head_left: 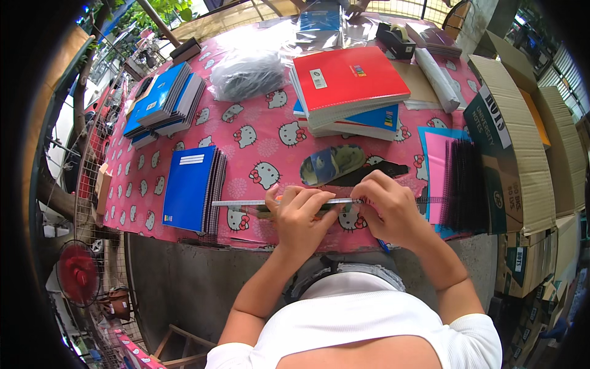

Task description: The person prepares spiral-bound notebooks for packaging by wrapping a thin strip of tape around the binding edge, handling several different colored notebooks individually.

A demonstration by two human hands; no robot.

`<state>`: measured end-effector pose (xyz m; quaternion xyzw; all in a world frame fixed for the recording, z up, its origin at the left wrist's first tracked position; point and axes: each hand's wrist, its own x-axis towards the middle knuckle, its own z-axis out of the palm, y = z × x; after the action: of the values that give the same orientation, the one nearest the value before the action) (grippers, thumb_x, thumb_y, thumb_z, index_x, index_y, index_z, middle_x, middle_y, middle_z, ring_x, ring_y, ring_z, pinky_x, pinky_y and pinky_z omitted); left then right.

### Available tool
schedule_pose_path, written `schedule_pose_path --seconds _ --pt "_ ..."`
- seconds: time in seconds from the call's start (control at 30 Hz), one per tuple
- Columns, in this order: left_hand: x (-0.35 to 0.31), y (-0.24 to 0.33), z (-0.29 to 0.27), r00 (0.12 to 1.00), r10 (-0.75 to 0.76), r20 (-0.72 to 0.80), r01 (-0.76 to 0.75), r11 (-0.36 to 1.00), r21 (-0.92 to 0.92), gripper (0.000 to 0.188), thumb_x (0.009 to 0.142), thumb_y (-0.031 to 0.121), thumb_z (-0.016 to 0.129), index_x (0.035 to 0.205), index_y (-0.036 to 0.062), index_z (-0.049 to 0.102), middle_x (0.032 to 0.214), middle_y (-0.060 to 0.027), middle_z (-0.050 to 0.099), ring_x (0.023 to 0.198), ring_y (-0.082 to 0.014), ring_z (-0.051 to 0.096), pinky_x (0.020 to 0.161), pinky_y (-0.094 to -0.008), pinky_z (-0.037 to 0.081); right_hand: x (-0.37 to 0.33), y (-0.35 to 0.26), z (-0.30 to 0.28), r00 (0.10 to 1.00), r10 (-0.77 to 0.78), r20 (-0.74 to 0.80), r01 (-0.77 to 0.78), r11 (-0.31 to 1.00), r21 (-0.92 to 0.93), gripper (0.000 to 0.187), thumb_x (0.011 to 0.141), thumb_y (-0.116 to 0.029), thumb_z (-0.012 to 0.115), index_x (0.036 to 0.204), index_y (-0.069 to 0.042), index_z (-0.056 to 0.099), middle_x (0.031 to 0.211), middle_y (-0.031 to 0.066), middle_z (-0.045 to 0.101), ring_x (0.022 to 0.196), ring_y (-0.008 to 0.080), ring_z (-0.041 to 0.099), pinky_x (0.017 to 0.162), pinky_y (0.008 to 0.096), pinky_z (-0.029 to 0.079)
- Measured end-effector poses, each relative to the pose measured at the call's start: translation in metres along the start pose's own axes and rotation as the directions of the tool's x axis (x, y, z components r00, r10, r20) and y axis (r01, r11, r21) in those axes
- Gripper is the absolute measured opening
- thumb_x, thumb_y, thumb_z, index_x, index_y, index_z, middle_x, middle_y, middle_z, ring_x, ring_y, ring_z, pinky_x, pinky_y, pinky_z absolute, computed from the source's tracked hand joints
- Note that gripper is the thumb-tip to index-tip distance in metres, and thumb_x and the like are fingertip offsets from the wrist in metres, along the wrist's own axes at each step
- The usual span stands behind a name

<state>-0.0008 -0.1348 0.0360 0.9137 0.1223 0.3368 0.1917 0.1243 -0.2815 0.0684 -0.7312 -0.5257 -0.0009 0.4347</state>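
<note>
Gripping a clear ruler [246,203] with both hands, left hand [298,215] and right hand [387,206] pinch it just beside the camouflage pouch [332,163], which lies unfilled.

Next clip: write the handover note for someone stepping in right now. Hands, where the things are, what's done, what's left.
Left hand: fingers closed on a clear ruler lying along the table's near edge.
Right hand: pinching the ruler's other end.
Under the hands: a camouflage-print pouch on the pink cartoon-cat tablecloth.
Around: blue notebook stack to the left, red-topped notebook stack beyond, spiral-bound pink and blue covers to the right, open cardboard boxes far right.
Done: ruler in hand.
Left: cannot tell from this view whether anything has gone into the pouch.
</note>
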Motion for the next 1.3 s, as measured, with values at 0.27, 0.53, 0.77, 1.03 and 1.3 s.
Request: schedule_pose_path --seconds 0.27,0.53,0.77,1.03,1.3 --pt "0.000 0.004 0.001 1.000 -0.025 0.006 0.025 1.000 -0.004 0.021 0.066 0.023 0.078 0.085 0.0170 0.072 0.081 0.0052 0.067 0.080 -0.0146 0.056 0.098 -0.0433 0.025 0.004 0.000 0.000 0.998 0.020 0.059 -0.018 0.999 -0.030 0.019 0.072 -0.001 0.070 0.089 -0.005 0.064 0.080 0.0096 0.059 0.074 0.0290 0.062 0.060 0.0390 0.048" --pt "0.003 0.005 0.000 0.999 -0.041 0.001 0.041 0.999 -0.005 0.021 0.066 0.021 0.079 0.086 0.0160 0.073 0.080 0.0046 0.068 0.079 -0.0130 0.058 0.097 -0.0413 0.026 0.006 0.007 0.001 0.990 -0.138 0.041 0.142 0.984 -0.107 0.014 0.074 -0.006 0.071 0.087 -0.004 0.065 0.083 0.0119 0.058 0.079 0.0281 0.060 0.064 0.0391 0.048" --pt "0.005 0.008 0.000 0.998 -0.060 -0.016 0.059 0.995 -0.075 0.019 0.068 0.019 0.078 0.086 0.0138 0.073 0.080 0.0037 0.068 0.079 -0.0135 0.060 0.097 -0.0422 0.026 0.004 0.003 0.009 0.996 0.024 -0.086 -0.022 1.000 0.016 0.013 0.075 -0.007 0.070 0.086 -0.003 0.064 0.087 0.0123 0.058 0.080 0.0287 0.058 0.068 0.0388 0.047" --pt "0.007 0.005 -0.003 0.998 -0.054 -0.013 0.052 0.989 -0.136 0.017 0.069 0.017 0.079 0.084 0.0139 0.072 0.079 0.0034 0.069 0.077 -0.0139 0.060 0.097 -0.0417 0.026 0.010 0.006 -0.003 0.980 -0.183 0.083 0.195 0.968 -0.160 0.014 0.073 -0.003 0.069 0.086 -0.004 0.063 0.086 0.0102 0.056 0.084 0.0281 0.057 0.069 0.0375 0.047" --pt "0.006 0.003 -0.002 1.000 -0.017 0.008 0.018 0.991 -0.135 0.019 0.068 0.021 0.079 0.084 0.0162 0.070 0.081 0.0040 0.070 0.075 -0.0145 0.058 0.094 -0.0414 0.026 0.008 0.016 -0.004 0.979 -0.167 0.119 0.170 0.985 -0.011 0.022 0.071 0.001 0.070 0.091 -0.003 0.063 0.088 0.0101 0.054 0.078 0.0288 0.059 0.064 0.0374 0.049"
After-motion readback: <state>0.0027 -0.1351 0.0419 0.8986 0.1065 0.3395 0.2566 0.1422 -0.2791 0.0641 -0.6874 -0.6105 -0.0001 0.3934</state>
